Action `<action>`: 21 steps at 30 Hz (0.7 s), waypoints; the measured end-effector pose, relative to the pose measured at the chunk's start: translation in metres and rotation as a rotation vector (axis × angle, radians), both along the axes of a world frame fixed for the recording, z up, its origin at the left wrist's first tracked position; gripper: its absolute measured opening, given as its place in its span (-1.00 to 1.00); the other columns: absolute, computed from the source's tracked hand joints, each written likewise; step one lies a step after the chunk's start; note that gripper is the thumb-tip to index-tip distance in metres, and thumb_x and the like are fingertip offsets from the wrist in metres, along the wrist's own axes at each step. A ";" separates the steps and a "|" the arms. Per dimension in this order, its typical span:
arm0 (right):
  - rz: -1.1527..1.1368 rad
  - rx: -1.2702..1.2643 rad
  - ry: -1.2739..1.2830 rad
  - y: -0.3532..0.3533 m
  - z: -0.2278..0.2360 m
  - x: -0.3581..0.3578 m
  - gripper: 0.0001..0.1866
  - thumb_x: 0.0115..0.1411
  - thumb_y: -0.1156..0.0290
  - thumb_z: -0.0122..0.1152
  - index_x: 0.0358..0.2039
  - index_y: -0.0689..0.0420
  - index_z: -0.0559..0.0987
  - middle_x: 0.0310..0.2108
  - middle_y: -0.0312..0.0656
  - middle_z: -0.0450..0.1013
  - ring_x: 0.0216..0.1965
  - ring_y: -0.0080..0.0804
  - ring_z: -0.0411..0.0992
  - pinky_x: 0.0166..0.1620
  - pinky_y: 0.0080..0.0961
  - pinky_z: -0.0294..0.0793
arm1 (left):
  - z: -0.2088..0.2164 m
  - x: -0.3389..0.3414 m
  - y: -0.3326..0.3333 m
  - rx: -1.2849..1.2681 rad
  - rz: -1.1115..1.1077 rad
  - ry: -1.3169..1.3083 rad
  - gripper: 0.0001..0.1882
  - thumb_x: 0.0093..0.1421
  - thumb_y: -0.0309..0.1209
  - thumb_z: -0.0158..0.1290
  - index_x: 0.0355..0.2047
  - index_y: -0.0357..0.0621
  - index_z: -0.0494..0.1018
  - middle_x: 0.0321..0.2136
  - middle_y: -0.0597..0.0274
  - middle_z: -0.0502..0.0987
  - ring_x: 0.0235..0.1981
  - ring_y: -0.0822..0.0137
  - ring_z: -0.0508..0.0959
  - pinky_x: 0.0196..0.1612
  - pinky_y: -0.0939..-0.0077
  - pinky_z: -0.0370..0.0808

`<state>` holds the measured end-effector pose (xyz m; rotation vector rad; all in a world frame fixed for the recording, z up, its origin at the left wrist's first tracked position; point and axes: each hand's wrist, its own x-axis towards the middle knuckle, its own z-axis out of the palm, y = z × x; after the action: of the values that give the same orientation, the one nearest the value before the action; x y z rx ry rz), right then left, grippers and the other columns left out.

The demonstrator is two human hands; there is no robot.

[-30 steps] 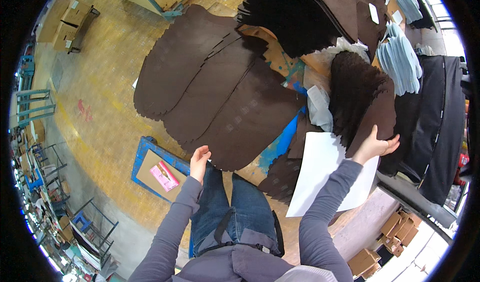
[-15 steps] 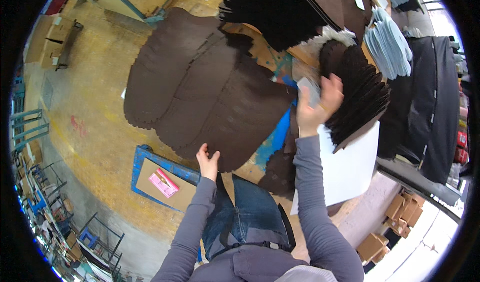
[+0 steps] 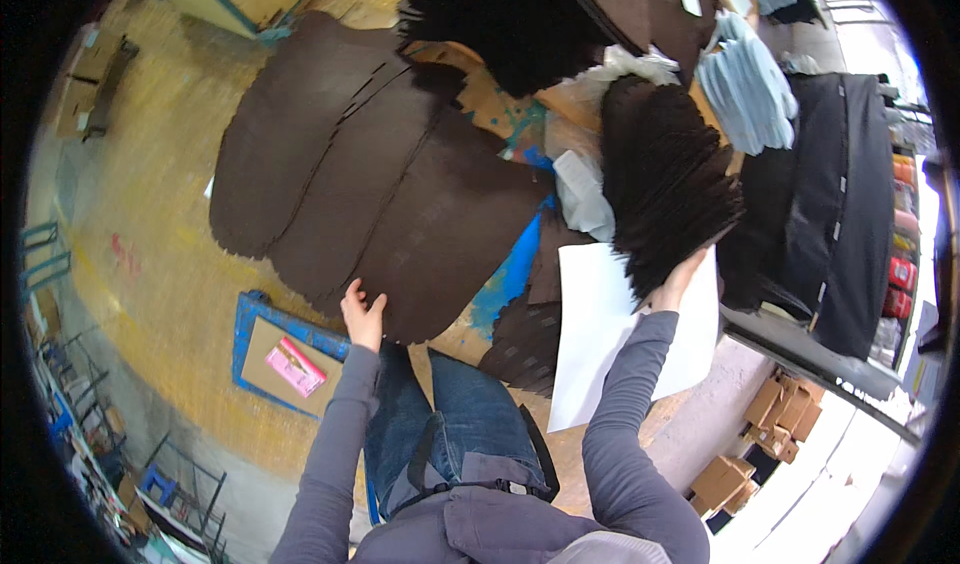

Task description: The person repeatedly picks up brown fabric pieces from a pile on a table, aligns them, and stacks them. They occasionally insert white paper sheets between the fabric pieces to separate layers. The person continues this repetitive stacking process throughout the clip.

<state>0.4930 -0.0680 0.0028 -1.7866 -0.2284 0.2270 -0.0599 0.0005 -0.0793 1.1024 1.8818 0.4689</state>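
My left hand [image 3: 362, 314] pinches the near edge of the big dark-brown leather sheet [image 3: 440, 234], which stretches away toward the frame's upper left, while my right hand [image 3: 678, 282] grips the dark fanned stack [image 3: 665, 179].

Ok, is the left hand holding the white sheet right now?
No, the left hand rests on the edge of the large dark brown sheet, while the white sheet lies over by the right hand.

Grey long sleeves [image 3: 620, 404], blue jeans [image 3: 455, 429], grey waist garment.
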 end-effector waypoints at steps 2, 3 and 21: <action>-0.097 -0.015 -0.073 0.014 0.013 -0.034 -0.44 0.35 0.20 -0.13 0.22 0.32 0.16 0.24 0.01 0.12 0.24 -0.20 0.10 0.28 -0.41 0.02 | 0.002 -0.004 0.006 -0.007 -0.051 0.100 -0.40 -0.03 -0.28 0.23 0.03 -0.15 0.35 -0.22 0.02 0.36 -0.21 0.14 0.40 -0.12 0.29 0.39; -0.149 -0.024 -0.114 0.022 0.026 -0.051 -0.47 0.33 0.26 -0.06 0.19 0.35 0.20 0.21 0.05 0.16 0.21 -0.17 0.15 0.27 -0.40 0.06 | 0.003 -0.005 0.010 -0.015 -0.086 0.149 -0.42 -0.04 -0.25 0.24 0.00 -0.16 0.38 -0.22 -0.01 0.37 -0.18 0.10 0.41 -0.11 0.25 0.39; 1.193 -0.807 -0.387 0.233 -0.042 -0.217 -0.30 0.01 -0.14 0.19 -0.11 0.30 0.54 -0.11 0.11 0.46 -0.03 0.00 0.40 0.06 -0.26 0.34 | 0.004 0.031 0.037 -0.028 0.117 -0.033 -0.56 -0.04 -0.38 0.24 -0.14 -0.23 0.40 -0.28 0.11 0.37 -0.25 0.20 0.40 -0.12 0.37 0.38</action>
<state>0.2760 0.1653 -0.0393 -2.2483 -1.6765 0.9079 -0.0286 0.0373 -0.0756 0.9640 1.9251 0.5216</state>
